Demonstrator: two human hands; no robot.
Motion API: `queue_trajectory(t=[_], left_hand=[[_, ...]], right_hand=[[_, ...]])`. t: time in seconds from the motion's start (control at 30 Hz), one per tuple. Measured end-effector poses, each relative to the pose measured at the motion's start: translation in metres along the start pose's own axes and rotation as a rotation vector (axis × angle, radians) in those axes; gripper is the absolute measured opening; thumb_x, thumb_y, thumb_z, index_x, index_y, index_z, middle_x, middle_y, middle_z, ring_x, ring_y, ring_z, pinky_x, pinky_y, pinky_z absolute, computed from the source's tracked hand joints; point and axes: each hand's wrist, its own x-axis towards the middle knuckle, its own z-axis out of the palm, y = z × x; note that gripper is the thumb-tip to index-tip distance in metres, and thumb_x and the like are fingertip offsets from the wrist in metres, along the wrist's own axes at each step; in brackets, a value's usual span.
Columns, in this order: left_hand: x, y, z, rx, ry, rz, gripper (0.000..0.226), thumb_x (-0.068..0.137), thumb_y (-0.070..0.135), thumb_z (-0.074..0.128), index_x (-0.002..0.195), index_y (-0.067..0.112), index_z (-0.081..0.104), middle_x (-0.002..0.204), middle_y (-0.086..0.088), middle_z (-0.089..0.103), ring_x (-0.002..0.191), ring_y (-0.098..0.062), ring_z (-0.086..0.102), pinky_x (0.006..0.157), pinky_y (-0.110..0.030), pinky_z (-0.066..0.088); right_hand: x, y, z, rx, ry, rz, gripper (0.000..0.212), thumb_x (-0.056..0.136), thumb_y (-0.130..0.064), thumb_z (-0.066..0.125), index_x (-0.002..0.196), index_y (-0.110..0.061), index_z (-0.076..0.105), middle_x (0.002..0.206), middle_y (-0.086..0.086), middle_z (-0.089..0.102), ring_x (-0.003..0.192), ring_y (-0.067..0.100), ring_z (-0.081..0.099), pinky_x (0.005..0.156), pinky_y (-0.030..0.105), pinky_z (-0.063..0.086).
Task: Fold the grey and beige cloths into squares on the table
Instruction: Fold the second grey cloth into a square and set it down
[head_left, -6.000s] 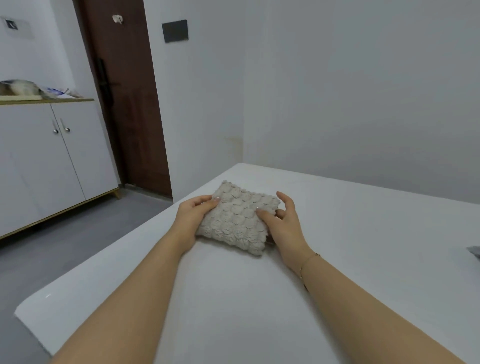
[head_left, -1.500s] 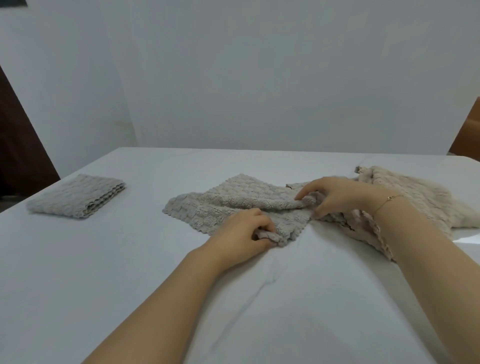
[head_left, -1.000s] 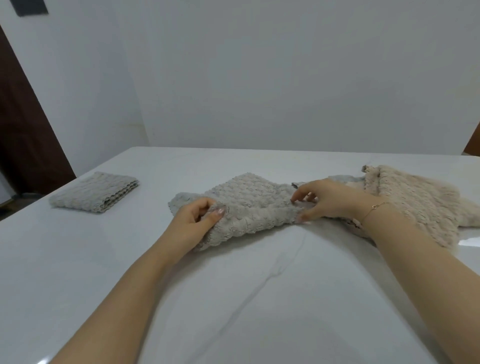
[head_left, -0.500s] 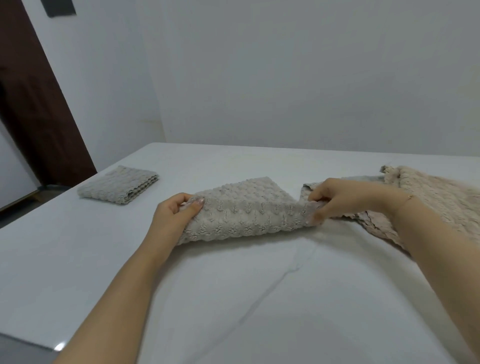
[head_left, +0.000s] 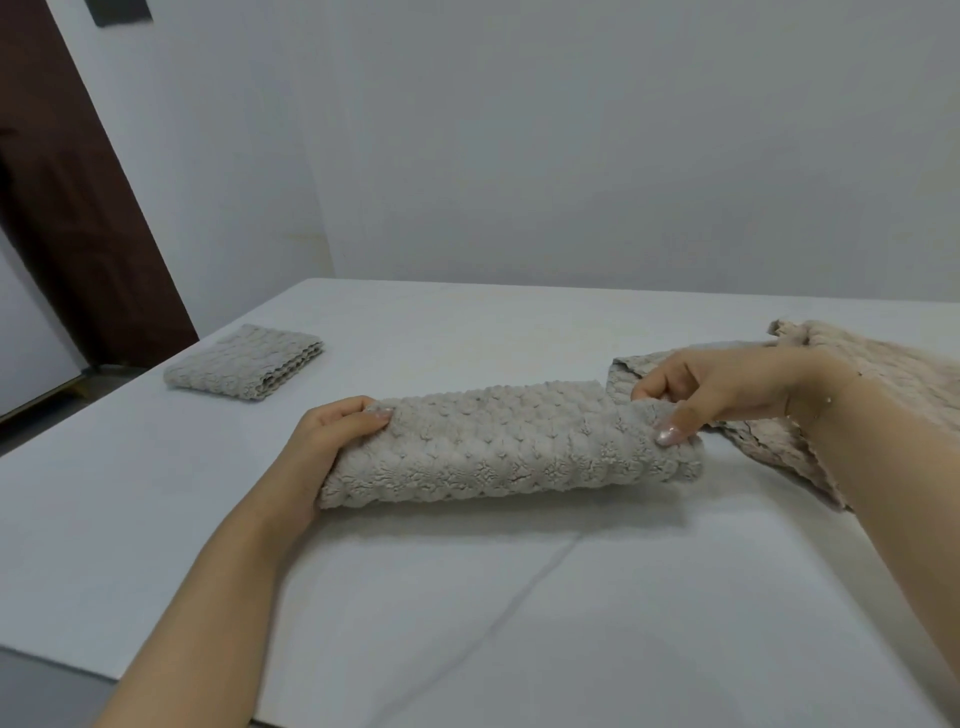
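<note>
Cloth (head_left: 509, 447) lying long axis 9-to-3; left hand (head_left: 327, 441) is pinching its 9 o'clock end, right hand (head_left: 727, 395) pinching the 3 o'clock end.

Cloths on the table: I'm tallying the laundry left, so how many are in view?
3. A folded cloth lies far left; a grey cloth is held between both hands mid-table; a beige cloth lies crumpled at right, partly behind the right arm, possibly hiding more.

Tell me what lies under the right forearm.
Under the right forearm lies the unfolded beige cloth, spread on the white table. The arm covers its middle, so how it lies there cannot be seen. The right hand pinches the grey cloth.
</note>
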Motion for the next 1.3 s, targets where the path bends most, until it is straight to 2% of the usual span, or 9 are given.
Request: queue_trajectory(t=[0.13,0.2,0.37,0.5,0.6,0.97,1.07,1.2,1.3], left_hand=[[0.002,0.008,0.003,-0.125,0.048,-0.026,0.010,0.086,0.013,0.054,0.080,0.007,0.061,0.073,-0.010,0.065,0.064,-0.022,0.065,0.054,-0.023,0.051],[0.012,0.010,-0.001,0.011,0.116,-0.033,0.015,0.087,0.017,0.056,0.074,0.012,0.059,0.072,-0.013,0.058,0.064,-0.026,0.059,0.057,-0.027,0.047],[0.047,0.012,-0.007,0.346,0.209,-0.069,0.034,0.088,0.020,0.059,0.056,0.017,0.050,0.039,0.005,0.038,0.037,-0.017,0.036,0.039,-0.021,0.027],[0.054,-0.007,-0.006,0.470,0.254,-0.066,0.016,0.086,0.020,0.061,0.074,0.010,0.062,0.067,-0.002,0.062,0.064,-0.019,0.054,0.060,-0.029,0.041],[0.053,-0.014,-0.010,0.564,0.308,-0.016,0.005,0.086,0.019,0.062,0.084,0.014,0.063,0.077,-0.003,0.066,0.067,-0.018,0.055,0.060,-0.028,0.042],[0.049,-0.020,-0.017,0.682,0.285,0.023,0.019,0.077,0.036,0.075,0.090,0.024,0.066,0.085,0.009,0.066,0.082,-0.011,0.060,0.065,-0.021,0.041],[0.049,-0.021,-0.017,0.791,0.316,0.074,0.012,0.083,0.032,0.070,0.080,0.021,0.066,0.077,0.008,0.064,0.074,-0.011,0.056,0.061,-0.020,0.038],[0.051,-0.023,-0.016,0.833,0.398,0.109,0.028,0.088,0.038,0.062,0.078,0.011,0.062,0.072,-0.004,0.062,0.071,-0.020,0.054,0.061,-0.032,0.038],[0.053,-0.025,-0.014,0.842,0.434,0.110,0.030,0.086,0.042,0.063,0.073,0.016,0.060,0.064,0.001,0.057,0.062,-0.013,0.050,0.053,-0.028,0.032]], right_hand=[[0.014,-0.002,0.005,0.191,0.208,-0.060,0.018,0.076,-0.011,0.075,0.089,-0.003,0.067,0.087,0.011,0.069,0.078,0.017,0.067,0.069,0.022,0.056],[0.028,-0.002,0.010,0.189,0.398,-0.072,0.018,0.078,-0.014,0.072,0.092,-0.003,0.067,0.089,0.009,0.069,0.083,0.017,0.066,0.072,0.022,0.055],[0.059,0.012,0.030,0.134,0.701,0.024,0.024,0.075,-0.027,0.079,0.075,-0.008,0.065,0.054,-0.001,0.060,0.049,0.016,0.050,0.049,0.024,0.039],[0.074,0.028,0.038,0.132,0.856,0.020,0.026,0.080,-0.024,0.075,0.082,-0.003,0.061,0.058,0.007,0.055,0.040,0.013,0.045,0.038,0.022,0.034],[0.079,0.039,0.040,0.085,0.939,-0.010,0.035,0.081,-0.027,0.074,0.091,0.004,0.061,0.063,0.009,0.052,0.041,0.013,0.044,0.037,0.021,0.034],[0.089,0.056,0.039,-0.048,1.004,-0.071,0.045,0.085,-0.033,0.066,0.096,0.009,0.055,0.081,0.035,0.057,0.060,0.023,0.050,0.057,0.032,0.040],[0.089,0.055,0.038,-0.055,1.004,-0.064,0.046,0.084,-0.035,0.067,0.096,0.009,0.057,0.077,0.033,0.057,0.059,0.024,0.049,0.058,0.033,0.040],[0.088,0.054,0.036,-0.025,1.035,-0.072,0.051,0.083,-0.036,0.069,0.095,0.012,0.056,0.067,0.024,0.053,0.054,0.028,0.046,0.054,0.037,0.040],[0.088,0.054,0.036,-0.051,1.071,-0.085,0.051,0.083,-0.037,0.070,0.094,0.012,0.058,0.083,0.033,0.061,0.069,0.044,0.059,0.067,0.046,0.052]])
